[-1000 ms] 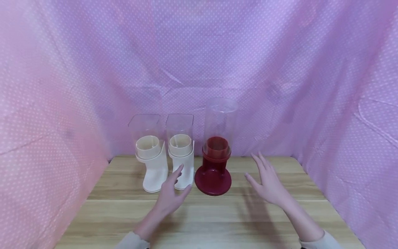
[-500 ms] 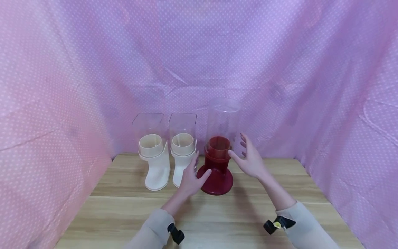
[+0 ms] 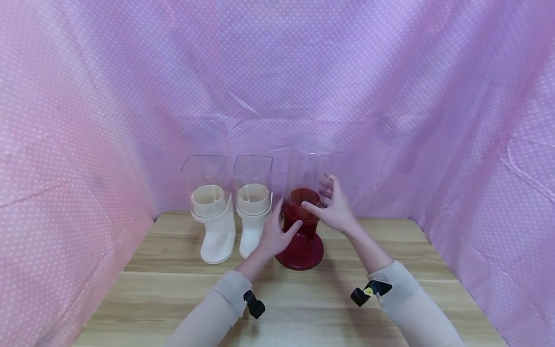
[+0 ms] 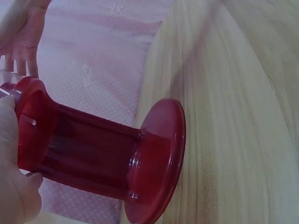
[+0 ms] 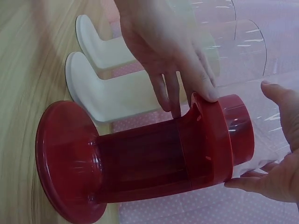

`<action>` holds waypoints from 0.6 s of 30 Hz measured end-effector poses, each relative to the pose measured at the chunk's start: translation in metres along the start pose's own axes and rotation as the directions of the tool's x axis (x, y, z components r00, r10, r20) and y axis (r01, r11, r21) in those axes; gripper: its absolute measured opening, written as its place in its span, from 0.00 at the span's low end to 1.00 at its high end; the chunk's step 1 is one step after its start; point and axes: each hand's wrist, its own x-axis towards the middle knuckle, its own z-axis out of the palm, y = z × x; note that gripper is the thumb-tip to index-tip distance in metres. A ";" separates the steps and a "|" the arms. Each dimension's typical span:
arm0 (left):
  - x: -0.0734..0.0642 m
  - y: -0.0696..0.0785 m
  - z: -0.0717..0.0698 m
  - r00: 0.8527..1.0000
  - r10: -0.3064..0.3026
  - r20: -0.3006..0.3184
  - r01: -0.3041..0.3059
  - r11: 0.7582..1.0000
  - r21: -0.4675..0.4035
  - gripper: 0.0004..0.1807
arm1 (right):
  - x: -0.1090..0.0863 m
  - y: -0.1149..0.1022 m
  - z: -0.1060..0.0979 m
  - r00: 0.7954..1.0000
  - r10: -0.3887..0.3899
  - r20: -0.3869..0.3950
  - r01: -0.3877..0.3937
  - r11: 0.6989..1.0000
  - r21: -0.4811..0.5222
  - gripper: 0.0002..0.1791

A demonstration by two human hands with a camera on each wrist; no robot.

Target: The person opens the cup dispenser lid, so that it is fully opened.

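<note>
A red dispenser stand [image 3: 303,258] with a round foot and a ring at its top stands upright on the table. In the ring sits a tall clear cylinder [image 3: 305,166], whose short red collar [image 5: 239,128] shows above the ring in the right wrist view. My left hand [image 3: 272,236] holds the ring from its left side, thumb in front and fingers at the side and behind. On the other side, my right hand [image 3: 337,209] reaches round the cylinder's lower part, thumb in front and fingers behind, spread and fairly straight.
Left of the red stand are two white dispenser stands [image 3: 218,241], each with a clear square-mouthed container [image 3: 201,171] and a cream collar. The wooden table [image 3: 173,299] meets a pink dotted cloth [image 3: 277,72] at its back and sides.
Both hands have come in to the red stand: the left moved right and forward onto the ring, the right moved left to the clear cylinder. The stands have kept their places.
</note>
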 end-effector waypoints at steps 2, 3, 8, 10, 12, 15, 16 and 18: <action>0.000 0.003 0.000 1.000 0.010 -0.012 -0.010 1.000 -0.006 0.48 | 0.000 0.000 -0.001 1.000 -0.011 -0.011 0.011 1.000 0.004 0.59; 0.000 0.004 0.000 1.000 0.015 -0.015 -0.015 1.000 -0.006 0.48 | -0.001 0.000 -0.003 1.000 -0.013 -0.017 0.013 1.000 0.006 0.59; -0.005 0.011 -0.001 0.999 0.036 -0.004 -0.036 0.999 -0.015 0.49 | -0.008 -0.001 -0.008 0.999 -0.022 -0.026 0.022 1.000 0.001 0.58; -0.008 0.013 -0.004 0.999 0.038 0.003 -0.038 0.999 -0.016 0.49 | -0.012 -0.002 -0.010 0.999 -0.032 -0.022 0.032 0.999 0.003 0.58; -0.011 0.015 -0.007 0.999 0.051 0.010 -0.051 0.999 -0.009 0.48 | -0.016 -0.004 -0.011 0.999 -0.042 -0.022 0.042 0.999 0.006 0.58; -0.017 0.018 -0.013 0.995 0.094 0.027 -0.094 0.995 0.022 0.47 | -0.025 -0.008 -0.013 0.998 -0.058 -0.025 0.058 0.998 -0.003 0.57; -0.019 0.020 -0.016 0.993 0.113 0.031 -0.113 0.993 0.030 0.46 | -0.029 -0.009 -0.013 0.998 -0.060 -0.026 0.060 0.998 -0.010 0.57; -0.024 0.023 -0.021 0.990 0.138 0.041 -0.140 0.989 0.045 0.45 | -0.037 -0.013 -0.013 0.998 -0.063 -0.026 0.062 0.998 -0.017 0.57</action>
